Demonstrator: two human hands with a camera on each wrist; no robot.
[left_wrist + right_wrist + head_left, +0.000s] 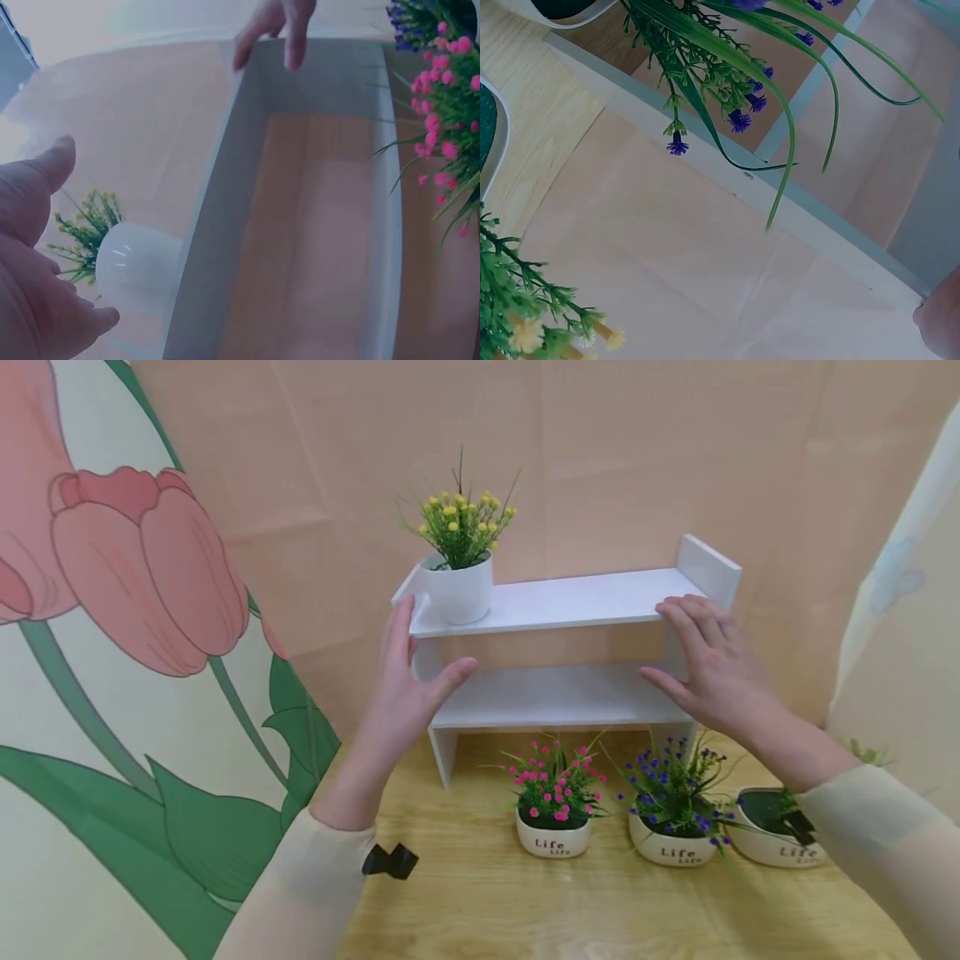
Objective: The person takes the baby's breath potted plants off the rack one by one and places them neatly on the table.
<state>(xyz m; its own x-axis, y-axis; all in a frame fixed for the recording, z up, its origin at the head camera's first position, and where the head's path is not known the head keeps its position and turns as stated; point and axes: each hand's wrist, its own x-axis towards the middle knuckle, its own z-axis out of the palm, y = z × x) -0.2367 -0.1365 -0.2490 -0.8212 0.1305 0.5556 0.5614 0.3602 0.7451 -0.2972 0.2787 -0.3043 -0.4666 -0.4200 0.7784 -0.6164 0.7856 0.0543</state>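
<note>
A white two-tier shelf [570,693] stands against the back wall. On the left end of its top board sits a white round pot [457,589] of yellow flowers [461,518]. My left hand [399,702] is by the shelf's left end, thumb spread and fingers extended, holding nothing; in the left wrist view it appears beside the white pot [139,262]. At the opposite end, my right hand [716,668] rests its fingertips at the top board's front right corner, thumb apart. Only a bit of that hand [939,319] shows in the right wrist view, at the shelf's edge.
Before the shelf, on the wooden table [480,902], stand a cream pot [551,839] of pink flowers, another cream pot [671,847] with blue-purple flowers, and a third cream pot [772,852] partly behind my right sleeve. A tulip-printed panel [142,577] borders the left side.
</note>
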